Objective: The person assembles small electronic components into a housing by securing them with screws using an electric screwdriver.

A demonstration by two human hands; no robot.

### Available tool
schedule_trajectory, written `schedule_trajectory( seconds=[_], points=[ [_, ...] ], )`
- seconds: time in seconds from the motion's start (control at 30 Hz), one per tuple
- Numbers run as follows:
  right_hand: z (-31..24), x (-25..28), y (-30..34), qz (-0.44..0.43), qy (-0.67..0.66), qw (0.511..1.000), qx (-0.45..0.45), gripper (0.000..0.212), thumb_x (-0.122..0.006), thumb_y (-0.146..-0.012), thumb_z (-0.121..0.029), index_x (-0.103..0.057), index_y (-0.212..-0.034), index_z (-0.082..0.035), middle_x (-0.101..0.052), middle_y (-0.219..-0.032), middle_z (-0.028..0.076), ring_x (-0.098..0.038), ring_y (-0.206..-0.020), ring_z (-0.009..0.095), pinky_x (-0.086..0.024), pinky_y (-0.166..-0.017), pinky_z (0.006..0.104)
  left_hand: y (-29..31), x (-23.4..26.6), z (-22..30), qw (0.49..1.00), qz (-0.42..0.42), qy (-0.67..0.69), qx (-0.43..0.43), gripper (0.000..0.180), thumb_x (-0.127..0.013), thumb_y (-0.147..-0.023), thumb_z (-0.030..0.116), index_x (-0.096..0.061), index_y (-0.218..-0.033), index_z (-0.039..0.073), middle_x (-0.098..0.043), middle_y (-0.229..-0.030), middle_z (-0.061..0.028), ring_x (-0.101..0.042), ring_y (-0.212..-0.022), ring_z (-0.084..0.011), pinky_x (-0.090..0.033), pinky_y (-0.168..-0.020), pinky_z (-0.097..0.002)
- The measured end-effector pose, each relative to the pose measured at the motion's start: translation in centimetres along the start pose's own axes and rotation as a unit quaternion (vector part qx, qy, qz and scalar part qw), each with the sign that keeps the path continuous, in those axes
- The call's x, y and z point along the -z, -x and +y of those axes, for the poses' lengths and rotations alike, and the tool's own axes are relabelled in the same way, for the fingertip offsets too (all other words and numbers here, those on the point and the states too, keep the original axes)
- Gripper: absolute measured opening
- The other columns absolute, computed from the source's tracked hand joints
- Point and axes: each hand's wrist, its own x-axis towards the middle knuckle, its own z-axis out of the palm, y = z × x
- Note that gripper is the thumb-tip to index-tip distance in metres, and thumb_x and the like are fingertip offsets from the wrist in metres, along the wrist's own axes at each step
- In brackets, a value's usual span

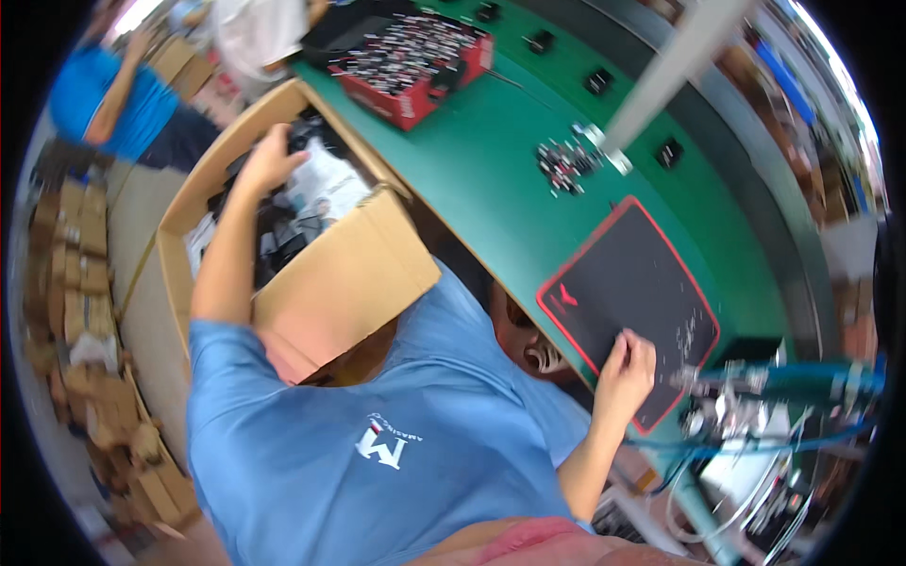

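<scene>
My left hand (271, 162) reaches into an open cardboard box (351, 269) on my left. Its thumb stands apart from the fingers, with nothing visible between them. Beneath and around it lie black parts (275, 224) and white, crumpled plastic or paper (326, 181). Over the near edge of a black mat with a red border (630, 283), my right hand (628, 370) is closed, thumb against curled fingers. Whatever it may hold is too small or hidden to make out. Several tiny pieces (689, 332) are scattered on the mat beside it.
A red box (406, 106) heaped with small black, silver and red parts stands on the green table (453, 170). A loose pile of parts (566, 165) lies near a grey post (661, 80). Metal fixtures with blue tubes (736, 406) stand at right. Another person (118, 99) is at far left.
</scene>
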Motion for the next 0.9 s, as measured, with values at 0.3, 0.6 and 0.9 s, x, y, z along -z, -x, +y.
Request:
schedule_trajectory(
  seconds=[0.3,0.6,0.9],
  points=[
    [-0.6,-0.9,-0.7,0.025,-0.013,0.998,-0.050,0.017,-0.074,-0.092,-0.009,-0.071,-0.108,-0.004,-0.067,-0.104,0.012,-0.069,-0.085,0.031,-0.057,-0.074,0.0410,13.8,-1.8,17.1,0.484,-0.303,0.816,-0.082,0.085,-0.074,-0.098,0.028,-0.020,-0.163,0.032,-0.048,-0.151,-0.0113,-0.064,-0.121,-0.0376,-0.065,-0.081,-0.0431],
    [-0.6,-0.6,0.0,0.006,-0.013,0.998,-0.061,0.022,-0.079,-0.084,-0.005,-0.069,-0.104,-0.003,-0.068,-0.106,0.010,-0.069,-0.088,0.030,-0.057,-0.075,0.0398,15.6,-10.6,32.7,0.274,-0.513,0.813,0.019,0.070,-0.050,-0.105,0.055,-0.031,-0.160,0.016,-0.042,-0.156,-0.0192,-0.059,-0.128,-0.0394,-0.059,-0.100,-0.0461],
    [-1.1,1.1,-0.2,-0.035,-0.080,0.984,-0.158,0.018,-0.076,-0.088,-0.007,-0.072,-0.105,-0.003,-0.068,-0.095,0.011,-0.068,-0.075,0.024,-0.055,-0.068,0.0377,12.3,-12.3,39.9,0.725,-0.217,0.515,-0.402,0.043,-0.078,-0.089,0.011,-0.069,-0.130,0.006,-0.050,-0.140,-0.0086,-0.053,-0.130,-0.0221,-0.044,-0.109,-0.0359]
  ],
)
